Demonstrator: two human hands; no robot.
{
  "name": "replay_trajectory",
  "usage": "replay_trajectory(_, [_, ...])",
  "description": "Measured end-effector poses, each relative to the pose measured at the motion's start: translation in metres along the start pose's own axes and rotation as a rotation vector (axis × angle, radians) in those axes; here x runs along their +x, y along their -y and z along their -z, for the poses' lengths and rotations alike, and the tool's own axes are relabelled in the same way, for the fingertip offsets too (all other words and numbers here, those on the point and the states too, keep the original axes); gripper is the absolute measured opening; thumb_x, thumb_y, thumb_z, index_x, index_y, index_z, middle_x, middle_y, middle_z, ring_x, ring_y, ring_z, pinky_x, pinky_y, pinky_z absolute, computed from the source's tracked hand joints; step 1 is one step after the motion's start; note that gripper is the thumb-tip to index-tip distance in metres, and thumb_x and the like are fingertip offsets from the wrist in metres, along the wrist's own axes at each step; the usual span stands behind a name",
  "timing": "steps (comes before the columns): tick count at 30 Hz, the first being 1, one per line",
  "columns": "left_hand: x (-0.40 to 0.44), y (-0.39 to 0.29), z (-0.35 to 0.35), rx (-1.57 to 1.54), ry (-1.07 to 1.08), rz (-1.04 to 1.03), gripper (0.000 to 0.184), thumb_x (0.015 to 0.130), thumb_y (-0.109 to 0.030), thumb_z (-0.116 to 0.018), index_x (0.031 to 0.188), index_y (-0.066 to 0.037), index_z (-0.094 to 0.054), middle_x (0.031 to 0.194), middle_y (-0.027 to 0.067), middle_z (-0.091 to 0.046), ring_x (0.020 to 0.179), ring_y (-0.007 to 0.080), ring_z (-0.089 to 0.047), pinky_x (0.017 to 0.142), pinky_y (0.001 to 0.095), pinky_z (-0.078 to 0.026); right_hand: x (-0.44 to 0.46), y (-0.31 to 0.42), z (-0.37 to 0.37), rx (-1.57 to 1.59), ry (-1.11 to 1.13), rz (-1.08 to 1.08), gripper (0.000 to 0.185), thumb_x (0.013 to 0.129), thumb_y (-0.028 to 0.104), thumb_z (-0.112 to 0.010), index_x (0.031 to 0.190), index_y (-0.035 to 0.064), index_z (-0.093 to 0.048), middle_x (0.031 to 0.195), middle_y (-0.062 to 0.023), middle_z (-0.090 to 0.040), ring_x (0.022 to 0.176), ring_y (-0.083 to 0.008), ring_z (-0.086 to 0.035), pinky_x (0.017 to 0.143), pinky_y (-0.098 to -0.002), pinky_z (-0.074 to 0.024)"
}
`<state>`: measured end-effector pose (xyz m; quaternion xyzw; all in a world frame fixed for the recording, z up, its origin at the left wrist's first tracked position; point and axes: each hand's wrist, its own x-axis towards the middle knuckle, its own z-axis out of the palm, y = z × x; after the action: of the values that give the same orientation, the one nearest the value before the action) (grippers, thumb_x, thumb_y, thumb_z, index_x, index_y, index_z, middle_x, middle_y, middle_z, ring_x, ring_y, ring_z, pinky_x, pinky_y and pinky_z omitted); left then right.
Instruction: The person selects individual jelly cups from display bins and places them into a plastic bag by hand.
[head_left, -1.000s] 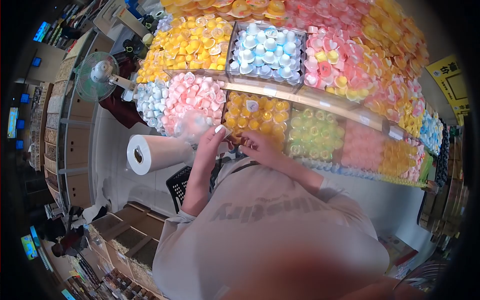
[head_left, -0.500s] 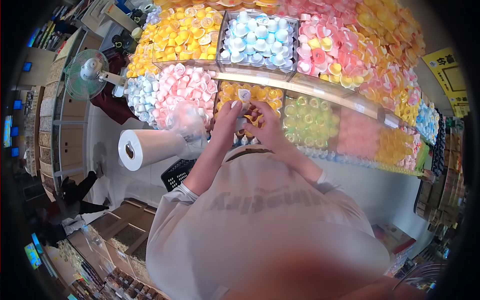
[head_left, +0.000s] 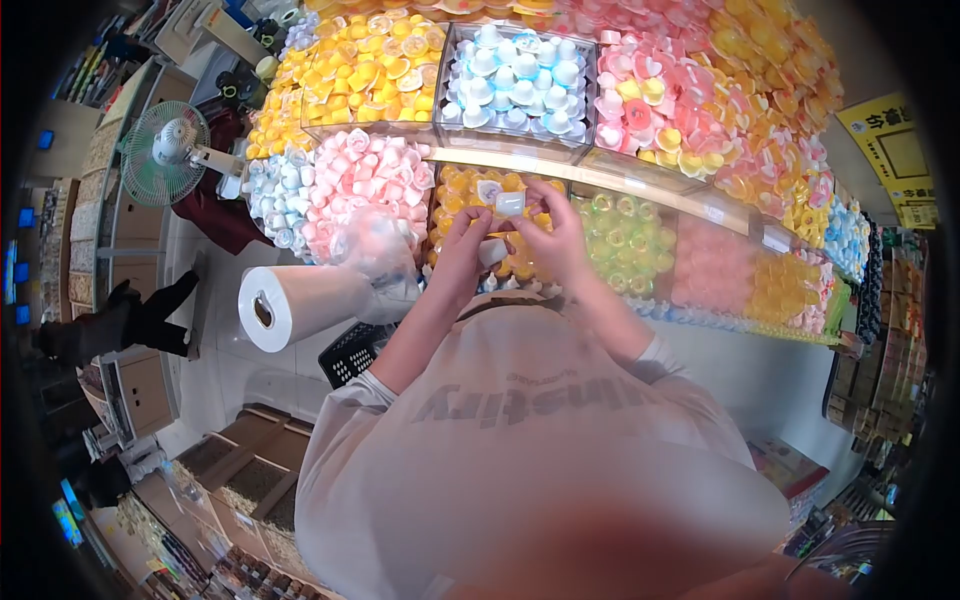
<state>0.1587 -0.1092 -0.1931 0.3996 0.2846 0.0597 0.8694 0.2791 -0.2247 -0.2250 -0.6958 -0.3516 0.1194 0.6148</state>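
Observation:
Over a bin of yellow-orange jelly cups, my two hands are close together. My right hand is closed, its thumb and fingers pinching a small whitish jelly cup. Just left of it, my left hand is also closed, with a second whitish cup at its fingers. A cup with a printed lid shows just beyond my left fingertips; whether it rests on the yellow ones I cannot tell.
A roll of clear plastic bags stands left of my left forearm, above a black basket. Bins of blue-white, pink and green jelly cups surround my hands. A fan is at left; a person walks in the aisle.
My right hand has turned and now shows a whitish cup in its pinch. My left hand has dropped slightly, with another cup visible at its fingers. The person at left has moved.

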Motion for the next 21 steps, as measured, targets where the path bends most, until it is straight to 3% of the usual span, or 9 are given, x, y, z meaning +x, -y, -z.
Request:
replay_trajectory(2, [0.003,-0.001,0.006,-0.047,0.005,0.023,0.019,0.095,-0.023,-0.051,0.107,-0.009,-0.045,0.106,0.0122,-0.064,0.079,0.0163,-0.062,0.057,0.0258,-0.045,0.021,-0.004,0.011,0.359,-0.049,-0.185,0.045,0.078,0.004,-0.071,0.118,-0.0012,-0.054,0.097,-0.0062,-0.059,0.089,-0.0105,-0.056,0.077,-0.0234,-0.0465])
replay_trajectory(4, [0.003,-0.001,0.013,-0.112,0.036,0.035,0.018,0.093,-0.016,-0.054,0.106,-0.01,-0.042,0.106,0.0128,-0.064,0.088,0.0195,-0.064,0.066,0.0287,-0.049,0.052,-0.015,0.029,0.402,-0.088,-0.164,0.047,0.078,0.005,-0.072,0.121,-0.0006,-0.052,0.092,-0.0034,-0.058,0.084,-0.0082,-0.054,0.074,-0.0225,-0.0459])
replay_trajectory(9, [0.005,0.003,0.024,-0.172,0.11,-0.03,0.024,0.086,-0.004,-0.056,0.106,-0.009,-0.043,0.113,0.015,-0.061,0.098,0.0237,-0.062,0.077,0.0319,-0.051,0.136,-0.032,0.083,0.108,-0.16,-0.178,0.046,0.076,0.011,-0.074,0.117,-0.0013,-0.058,0.098,-0.0067,-0.063,0.086,-0.0109,-0.058,0.076,-0.0234,-0.0469])
replay_trajectory(11, [0.008,0.003,0.026,-0.188,0.127,-0.039,0.027,0.084,0.001,-0.056,0.106,-0.008,-0.043,0.115,0.0158,-0.06,0.101,0.0249,-0.061,0.082,0.0332,-0.051,0.168,-0.028,0.094,-0.368,-0.203,-0.013,0.048,0.076,0.016,-0.074,0.119,0.0013,-0.059,0.102,-0.0098,-0.065,0.091,-0.0166,-0.061,0.08,-0.0278,-0.0491])
replay_trajectory(12, [0.009,0.004,0.028,-0.181,0.119,-0.045,0.029,0.082,0.003,-0.056,0.106,-0.008,-0.044,0.116,0.016,-0.059,0.103,0.0253,-0.061,0.085,0.0343,-0.051,0.183,-0.031,0.096,-0.371,-0.203,-0.014,0.048,0.076,0.016,-0.074,0.119,0.0013,-0.059,0.102,-0.0098,-0.065,0.091,-0.0166,-0.061,0.08,-0.0278,-0.0491])
replay_trajectory(14, [0.011,0.004,0.029,-0.176,0.112,-0.049,0.031,0.081,0.006,-0.057,0.106,-0.007,-0.045,0.116,0.0161,-0.059,0.104,0.0258,-0.061,0.088,0.0355,-0.051,0.207,-0.036,0.095,-0.683,-0.197,0.216,0.053,0.069,0.025,-0.075,0.115,0.0025,-0.061,0.109,-0.0153,-0.064,0.096,-0.0294,-0.062,0.084,-0.0363,-0.0489])
replay_trajectory(15, [0.012,0.003,0.03,-0.15,0.116,-0.05,0.031,0.08,0.007,-0.057,0.106,-0.007,-0.045,0.117,0.0164,-0.059,0.105,0.0261,-0.061,0.09,0.0361,-0.051,0.216,-0.04,0.091,-0.686,-0.185,0.219,0.051,0.069,0.026,-0.073,0.114,0.0038,-0.062,0.109,-0.0168,-0.064,0.099,-0.0336,-0.06,0.087,-0.0396,-0.0475])
replay_trajectory(21, [0.012,-0.002,0.034,-0.128,0.142,-0.046,0.03,0.081,0.005,-0.06,0.106,-0.008,-0.047,0.12,0.0166,-0.058,0.107,0.0271,-0.061,0.09,0.0348,-0.051,0.24,-0.053,0.07,-0.855,-0.08,0.273,0.046,0.07,0.027,-0.074,0.108,0.0042,-0.064,0.101,-0.0154,-0.066,0.1,-0.0337,-0.058,0.087,-0.0412,-0.0463])
